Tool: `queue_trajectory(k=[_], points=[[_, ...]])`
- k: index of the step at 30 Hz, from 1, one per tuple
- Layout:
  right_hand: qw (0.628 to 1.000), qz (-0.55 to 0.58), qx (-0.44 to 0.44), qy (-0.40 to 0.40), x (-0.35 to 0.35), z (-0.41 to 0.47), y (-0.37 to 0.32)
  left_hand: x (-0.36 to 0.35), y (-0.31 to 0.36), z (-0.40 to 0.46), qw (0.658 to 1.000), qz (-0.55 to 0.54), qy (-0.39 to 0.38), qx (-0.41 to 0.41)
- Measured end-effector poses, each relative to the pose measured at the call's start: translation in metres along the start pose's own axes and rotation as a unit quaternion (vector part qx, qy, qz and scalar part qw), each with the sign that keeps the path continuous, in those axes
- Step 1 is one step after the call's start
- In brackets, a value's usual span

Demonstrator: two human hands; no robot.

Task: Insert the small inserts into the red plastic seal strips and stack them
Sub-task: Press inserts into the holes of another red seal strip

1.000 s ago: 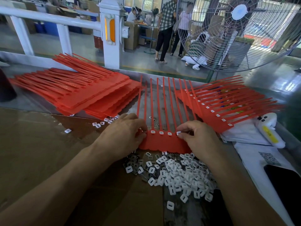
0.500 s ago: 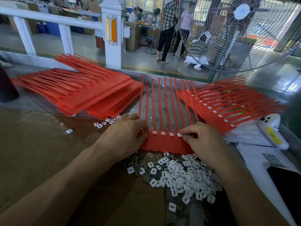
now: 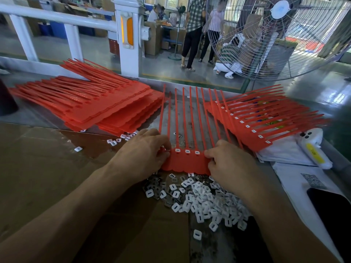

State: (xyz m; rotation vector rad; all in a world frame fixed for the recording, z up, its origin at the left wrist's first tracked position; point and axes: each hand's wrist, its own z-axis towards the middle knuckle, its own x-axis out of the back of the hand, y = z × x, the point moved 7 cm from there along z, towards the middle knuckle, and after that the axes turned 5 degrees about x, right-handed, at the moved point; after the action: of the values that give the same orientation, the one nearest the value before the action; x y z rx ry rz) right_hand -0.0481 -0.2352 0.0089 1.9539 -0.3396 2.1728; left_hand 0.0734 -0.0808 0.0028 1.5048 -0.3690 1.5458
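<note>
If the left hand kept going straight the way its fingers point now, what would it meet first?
The left hand points right along the red seal strip, fingertips at its left edge. Going on, it would likely first meet the nearest seated white insert, then the next ones; the right hand lies beyond.

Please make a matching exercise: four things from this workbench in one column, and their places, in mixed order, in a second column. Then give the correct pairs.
Things:
1. pile of white inserts
2. seal strip sheet being worked on
3. stack of sheets without inserts
4. stack of sheets with white inserts fitted

Places:
A. far left of the bench
B. between the left hand and the right hand
C. right, resting on white bags
D. nearest the person, below the hands

Pairs: 1-D, 2-B, 3-A, 4-C
</note>
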Motion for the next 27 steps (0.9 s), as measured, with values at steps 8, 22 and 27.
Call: queue_trajectory(k=[8,22,27], points=[[0.996,0.064,-0.013,0.053,0.000,-0.003,0.007,0.001,0.001,-0.001,1.000,-0.011,0.004,0.000],[0.949,0.286,0.112,-0.071,-0.007,-0.008,-0.015,0.000,0.000,0.001,1.000,-0.013,0.006,-0.007],[0.944,0.305,0.105,-0.062,-0.007,-0.008,-0.014,0.000,0.000,0.001,1.000,-0.012,0.006,-0.004]])
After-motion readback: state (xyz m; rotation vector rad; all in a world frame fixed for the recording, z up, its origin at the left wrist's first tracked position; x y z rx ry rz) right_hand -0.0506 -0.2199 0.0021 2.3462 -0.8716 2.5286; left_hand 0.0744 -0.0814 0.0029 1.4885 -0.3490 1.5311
